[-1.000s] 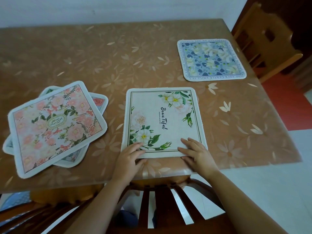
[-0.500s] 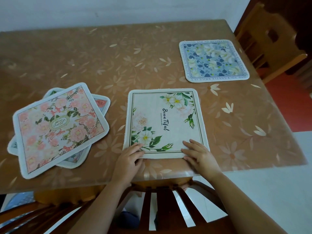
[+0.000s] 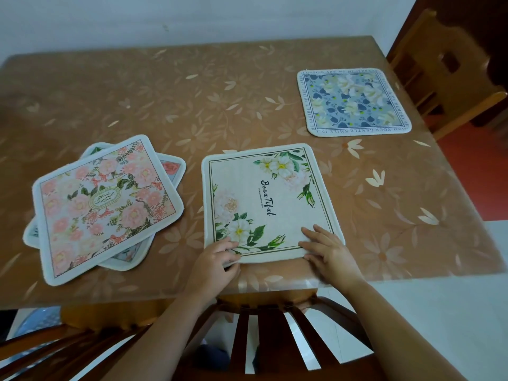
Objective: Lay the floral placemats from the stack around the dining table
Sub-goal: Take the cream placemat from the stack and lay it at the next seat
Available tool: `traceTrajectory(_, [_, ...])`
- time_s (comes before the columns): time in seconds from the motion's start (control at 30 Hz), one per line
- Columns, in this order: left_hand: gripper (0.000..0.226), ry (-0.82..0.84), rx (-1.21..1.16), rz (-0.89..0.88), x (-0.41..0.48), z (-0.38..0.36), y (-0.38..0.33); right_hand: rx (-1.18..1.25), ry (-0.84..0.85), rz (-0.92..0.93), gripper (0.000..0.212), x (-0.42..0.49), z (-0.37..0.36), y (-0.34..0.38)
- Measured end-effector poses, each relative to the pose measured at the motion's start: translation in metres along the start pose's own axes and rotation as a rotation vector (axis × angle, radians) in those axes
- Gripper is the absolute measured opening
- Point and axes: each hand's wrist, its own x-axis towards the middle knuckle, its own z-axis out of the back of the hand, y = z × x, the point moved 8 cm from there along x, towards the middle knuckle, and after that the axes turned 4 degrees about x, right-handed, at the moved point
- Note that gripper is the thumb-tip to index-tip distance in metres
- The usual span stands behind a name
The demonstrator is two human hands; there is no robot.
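On the surface [image 3: 247,105], the stack [image 3: 104,207] of floral placemats lies just left of the white placemat [image 3: 264,204], with the blue placemat [image 3: 354,103] beyond its far right corner. The left hand [image 3: 214,265] has its grip pinched on the white placemat's near left corner. The right hand [image 3: 327,251] rests flat, released, on the near right. For the next mat, the left hand looks nearer the stack.
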Motion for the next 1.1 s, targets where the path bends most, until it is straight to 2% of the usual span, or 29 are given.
traceTrajectory(0.13, [0.017, -0.051, -0.061, 0.033, -0.001, 0.006, -0.004, 0.021, 0.004, 0.002, 0.03, 0.0, -0.001, 0.009])
traceTrajectory(0.27, [0.017, -0.085, -0.076, -0.009, 0.0, 0.01, -0.017, 0.131, 0.061, 0.081, 0.028, 0.006, -0.017, 0.042])
traceTrajectory(0.4, [0.016, -0.057, -0.07, -0.05, 0.001, 0.004, -0.029, 0.187, 0.052, 0.141, 0.02, 0.016, -0.026, 0.07])
traceTrajectory(0.63, [0.015, 0.019, -0.133, -0.029, 0.0, -0.001, -0.024, 0.151, 0.018, 0.133, 0.012, 0.012, -0.016, 0.067])
traceTrajectory(0.73, [0.019, 0.05, -0.131, -0.045, -0.001, -0.009, -0.027, 0.14, 0.004, 0.1, 0.013, 0.009, -0.007, 0.058])
traceTrajectory(0.9, [0.029, 0.093, -0.146, -0.029, 0.004, -0.017, -0.026, 0.153, 0.074, 0.014, 0.014, 0.007, 0.008, 0.033])
traceTrajectory(1.1, [0.017, 0.034, -0.136, -0.022, 0.019, -0.011, -0.028, 0.14, 0.028, -0.116, 0.018, -0.003, 0.027, 0.01])
